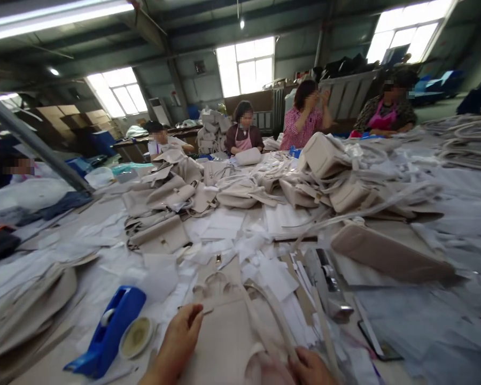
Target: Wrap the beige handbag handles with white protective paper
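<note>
A beige handbag (224, 337) lies flat in front of me, its lower end cut off by the bottom of the view. My left hand (178, 342) is closed at its left upper edge, thumb and forefinger pinched together. On the other side, my right hand (310, 366) has its fingers closed around the bag's beige strap (273, 313), near the bottom edge. Left of the bag are a blue tape dispenser (111, 329) and a small round dish (136, 337). To the right sits a long metal-and-clear holder (329, 286) beside white paper strips.
Beige bags (240, 192) lie heaped across the table's middle. A larger bag (390, 251) rests at right, another (32, 305) at left. White sheets (222, 222) and clear plastic (436, 326) cover much of the surface. Several co-workers (244, 133) are along the far side.
</note>
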Available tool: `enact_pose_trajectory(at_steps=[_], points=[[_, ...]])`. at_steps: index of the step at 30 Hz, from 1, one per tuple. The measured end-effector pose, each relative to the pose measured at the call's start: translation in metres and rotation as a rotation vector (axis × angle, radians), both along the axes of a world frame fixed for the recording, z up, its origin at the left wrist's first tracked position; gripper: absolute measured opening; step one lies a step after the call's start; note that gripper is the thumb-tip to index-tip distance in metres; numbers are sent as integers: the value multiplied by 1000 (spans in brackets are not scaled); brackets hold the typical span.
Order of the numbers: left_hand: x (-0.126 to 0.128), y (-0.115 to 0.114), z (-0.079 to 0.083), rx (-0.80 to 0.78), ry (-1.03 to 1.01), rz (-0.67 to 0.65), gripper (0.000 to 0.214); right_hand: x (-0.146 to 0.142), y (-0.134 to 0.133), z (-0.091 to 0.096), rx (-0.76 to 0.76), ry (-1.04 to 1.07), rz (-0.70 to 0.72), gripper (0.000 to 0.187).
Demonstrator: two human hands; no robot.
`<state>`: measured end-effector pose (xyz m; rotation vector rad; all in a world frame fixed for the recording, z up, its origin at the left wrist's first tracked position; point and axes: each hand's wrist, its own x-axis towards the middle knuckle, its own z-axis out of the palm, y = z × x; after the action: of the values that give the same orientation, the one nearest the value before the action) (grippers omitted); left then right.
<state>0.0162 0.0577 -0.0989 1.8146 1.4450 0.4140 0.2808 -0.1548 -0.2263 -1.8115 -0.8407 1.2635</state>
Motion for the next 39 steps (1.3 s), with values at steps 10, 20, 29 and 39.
enact_pose_trajectory(at_steps=[10,20,29,39], points=[[-69,7,19,-109,16,-13,34,-13,27,29,-4,-95,-105,54],[-75,18,-7,-59,-14,-101,25,-53,52,56,19,-352,-24,37],[-45,115,-64,84,343,-297,27,-53,56,100,157,-22,-260,41],[5,127,27,252,398,-712,15,-25,39,151,414,446,-783,27]])
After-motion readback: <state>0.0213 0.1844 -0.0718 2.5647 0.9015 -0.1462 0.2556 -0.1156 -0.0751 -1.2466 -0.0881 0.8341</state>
